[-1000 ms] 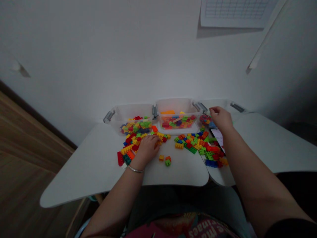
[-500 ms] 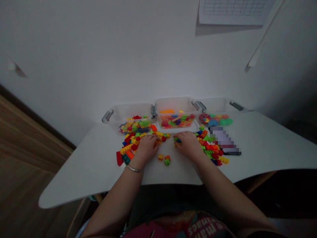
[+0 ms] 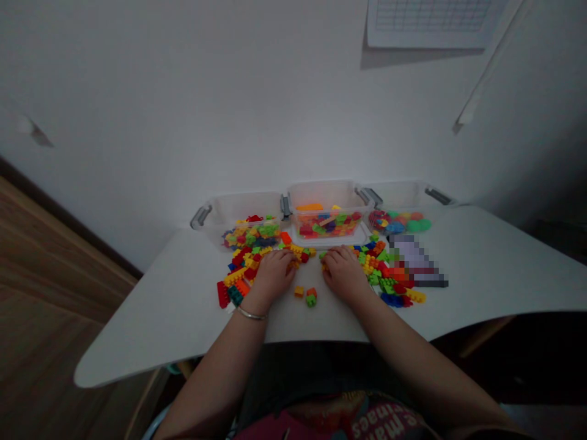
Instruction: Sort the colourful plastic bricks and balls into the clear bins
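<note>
My left hand [image 3: 274, 276] rests at the right side of a heap of coloured toy building bricks [image 3: 236, 276], its fingers curled round yellow-orange bricks. My right hand [image 3: 343, 275] is at the left side of a second brick heap [image 3: 387, 284]. Its fingers bend over green and yellow bricks, mostly hidden under the hand. Between the hands, nearer to me, lie a small yellow brick [image 3: 299, 292], an orange brick [image 3: 312, 292] and a green brick [image 3: 311, 300]; the last two touch.
Behind the heaps stand three clear plastic boxes: a left box [image 3: 247, 201] and middle box [image 3: 328, 189] with bricks, and a right box [image 3: 398, 192] with rounded coloured pieces. A dark-edged, blurred flat object [image 3: 417, 263] lies right of the bricks on the white table [image 3: 151, 305].
My right hand has shifted slightly left and turned over the bricks, uncovering more of the right heap. My left hand stays nearly in place. The view has moved a little.
</note>
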